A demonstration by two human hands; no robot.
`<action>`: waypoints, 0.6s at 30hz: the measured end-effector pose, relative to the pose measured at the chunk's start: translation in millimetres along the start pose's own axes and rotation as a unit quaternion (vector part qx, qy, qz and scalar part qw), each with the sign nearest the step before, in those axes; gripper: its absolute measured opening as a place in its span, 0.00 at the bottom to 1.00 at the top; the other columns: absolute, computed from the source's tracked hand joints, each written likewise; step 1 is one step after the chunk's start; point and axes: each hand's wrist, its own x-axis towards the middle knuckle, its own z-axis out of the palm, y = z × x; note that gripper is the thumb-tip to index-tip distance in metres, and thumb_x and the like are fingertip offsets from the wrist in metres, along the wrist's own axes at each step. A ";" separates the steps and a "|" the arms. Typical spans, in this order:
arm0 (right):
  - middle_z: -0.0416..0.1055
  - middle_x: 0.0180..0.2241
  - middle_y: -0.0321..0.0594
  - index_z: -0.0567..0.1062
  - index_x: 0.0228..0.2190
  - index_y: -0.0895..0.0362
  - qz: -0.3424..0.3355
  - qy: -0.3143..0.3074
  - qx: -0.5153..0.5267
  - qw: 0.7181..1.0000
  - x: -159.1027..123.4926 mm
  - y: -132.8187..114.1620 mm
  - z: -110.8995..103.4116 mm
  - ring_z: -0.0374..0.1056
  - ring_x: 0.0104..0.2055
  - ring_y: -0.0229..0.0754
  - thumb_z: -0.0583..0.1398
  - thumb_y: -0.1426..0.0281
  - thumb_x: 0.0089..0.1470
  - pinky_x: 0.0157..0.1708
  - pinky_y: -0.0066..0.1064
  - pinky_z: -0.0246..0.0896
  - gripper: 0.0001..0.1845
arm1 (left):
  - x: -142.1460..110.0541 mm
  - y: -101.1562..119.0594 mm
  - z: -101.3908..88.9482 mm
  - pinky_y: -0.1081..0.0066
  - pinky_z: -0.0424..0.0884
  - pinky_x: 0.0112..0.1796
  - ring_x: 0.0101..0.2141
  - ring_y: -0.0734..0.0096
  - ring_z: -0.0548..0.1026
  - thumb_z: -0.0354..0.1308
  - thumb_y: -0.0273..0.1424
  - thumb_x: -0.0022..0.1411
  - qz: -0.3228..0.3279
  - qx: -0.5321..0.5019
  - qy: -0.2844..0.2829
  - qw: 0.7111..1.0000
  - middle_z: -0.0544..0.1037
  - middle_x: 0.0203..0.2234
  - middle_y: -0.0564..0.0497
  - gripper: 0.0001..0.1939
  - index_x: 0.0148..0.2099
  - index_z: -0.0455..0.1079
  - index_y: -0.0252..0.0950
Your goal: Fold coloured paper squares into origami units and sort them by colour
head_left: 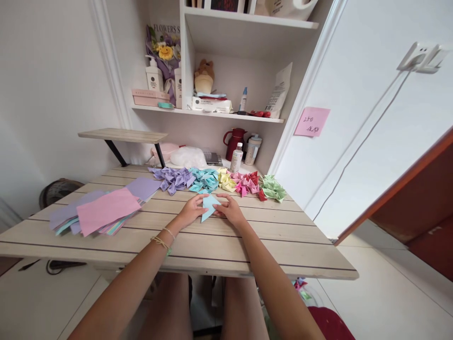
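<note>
Pinching opposite sides of a pale-blue, pointed piece of folded paper (210, 205), the left hand (191, 210) and right hand (230, 210) had their fingers narrowed; it sat between them over the beige slatted desk (290, 245), near tip angled leftward, neither hand nearer.

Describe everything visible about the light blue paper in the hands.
The light blue paper is plain and matte, with straight edges and pointed corners; it looks folded, though finer creases are too small to make out. The left hand and right hand hold it from either side, with thumbs on its near face. It is over the table, just nearer than the turquoise folded pieces. Whether its lower tip touches the tabletop is unclear.
</note>
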 end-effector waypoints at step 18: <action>0.71 0.20 0.36 0.76 0.33 0.60 0.004 0.076 -0.016 0.997 4.3 6.7 -2.9 0.65 0.19 0.34 0.68 0.58 0.34 0.22 0.27 0.65 0.24 | 2.4 -6.8 0.9 0.67 0.74 0.32 0.26 0.69 0.77 0.67 0.34 0.45 -0.079 -0.001 0.035 0.996 0.79 0.29 0.46 0.23 0.44 0.68 0.31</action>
